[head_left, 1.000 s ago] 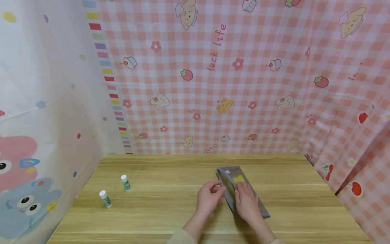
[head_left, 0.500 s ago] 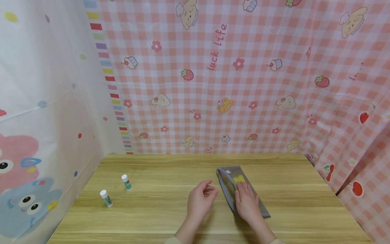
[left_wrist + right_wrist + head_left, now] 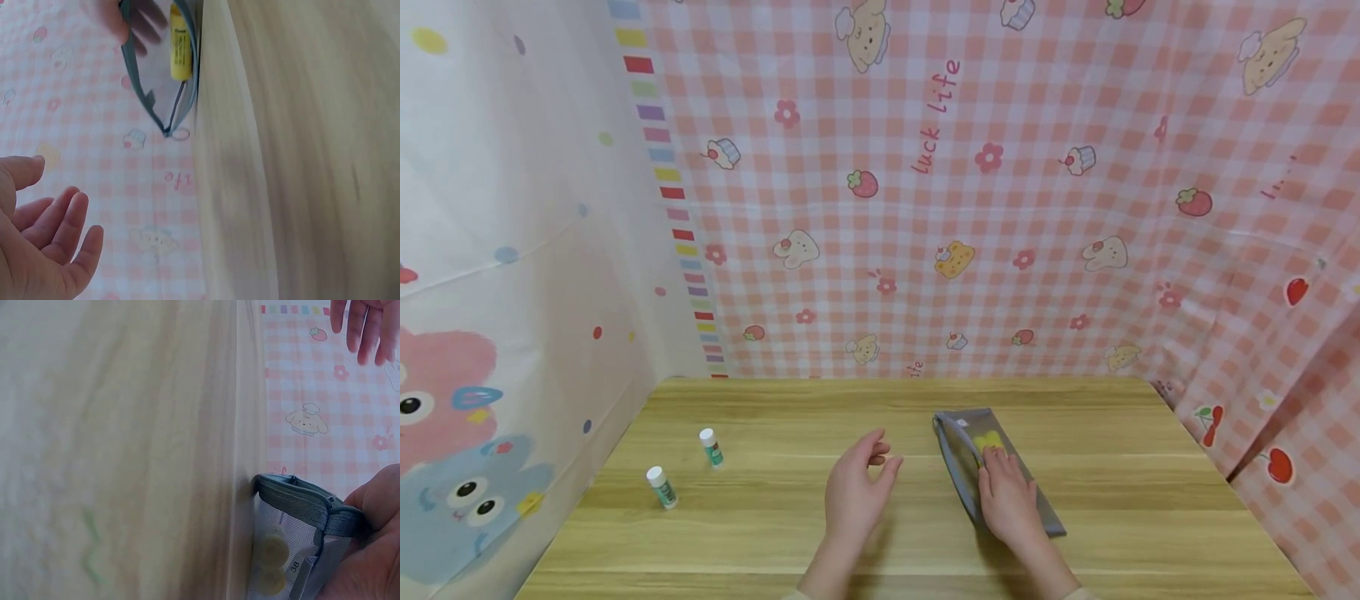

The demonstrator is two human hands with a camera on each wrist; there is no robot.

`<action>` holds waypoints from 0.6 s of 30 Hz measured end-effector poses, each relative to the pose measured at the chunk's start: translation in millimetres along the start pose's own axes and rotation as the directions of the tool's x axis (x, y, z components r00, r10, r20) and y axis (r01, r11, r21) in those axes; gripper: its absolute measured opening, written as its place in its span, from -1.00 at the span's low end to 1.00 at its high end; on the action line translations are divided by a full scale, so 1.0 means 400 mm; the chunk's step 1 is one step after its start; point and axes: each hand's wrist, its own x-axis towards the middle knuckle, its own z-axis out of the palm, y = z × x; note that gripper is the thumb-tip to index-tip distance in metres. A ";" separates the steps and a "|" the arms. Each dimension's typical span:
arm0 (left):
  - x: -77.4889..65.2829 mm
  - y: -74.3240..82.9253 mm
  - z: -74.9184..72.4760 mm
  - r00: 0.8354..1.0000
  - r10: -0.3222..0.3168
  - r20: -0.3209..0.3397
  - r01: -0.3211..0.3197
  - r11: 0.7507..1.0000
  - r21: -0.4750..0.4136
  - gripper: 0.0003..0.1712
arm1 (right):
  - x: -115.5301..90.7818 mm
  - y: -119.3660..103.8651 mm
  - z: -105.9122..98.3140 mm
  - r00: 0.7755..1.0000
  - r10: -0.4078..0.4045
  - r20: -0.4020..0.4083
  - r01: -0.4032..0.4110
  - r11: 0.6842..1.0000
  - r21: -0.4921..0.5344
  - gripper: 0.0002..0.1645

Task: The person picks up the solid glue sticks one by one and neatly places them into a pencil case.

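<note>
A grey mesh zipper pouch (image 3: 964,442) lies on the table's right half, its long zipper side gaping toward the left. Through the mesh show yellow tubes (image 3: 988,440), one of them with dark print (image 3: 181,53). My right hand (image 3: 1009,497) holds the pouch's upper layer near its close end, fingers lying over the mesh; in the right wrist view the thumb is at the zipper edge (image 3: 294,497). Apart from the pouch, to its left, my left hand (image 3: 854,490) hovers over the table with fingers loosely bent and nothing in them.
Two small white-capped tubes with green labels, a nearer one (image 3: 662,487) and a farther one (image 3: 711,448), lie on the left of the wooden table (image 3: 820,408). A pink checked curtain (image 3: 910,217) hangs behind, and a white printed one (image 3: 550,250) at left.
My left hand has moved left, away from the pouch's zipper edge, and its thumb and fingers have spread apart. The right hand and the pouch have stayed where they were.
</note>
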 end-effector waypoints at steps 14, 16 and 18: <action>0.009 -0.055 -0.081 0.997 0.050 -0.062 -0.040 0.988 0.152 -0.53 | 0.001 -0.001 -0.002 1.000 -0.003 0.016 0.003 1.000 0.004 -0.50; 0.010 -0.067 -0.089 0.996 0.051 -0.071 -0.039 0.986 0.162 -0.53 | 0.001 -0.002 -0.002 1.000 -0.013 0.009 0.013 1.000 0.000 -0.51; 0.011 -0.079 -0.098 0.995 0.052 -0.082 -0.037 0.984 0.175 -0.53 | -0.001 -0.002 -0.002 1.000 -0.022 0.002 0.022 1.000 -0.003 -0.51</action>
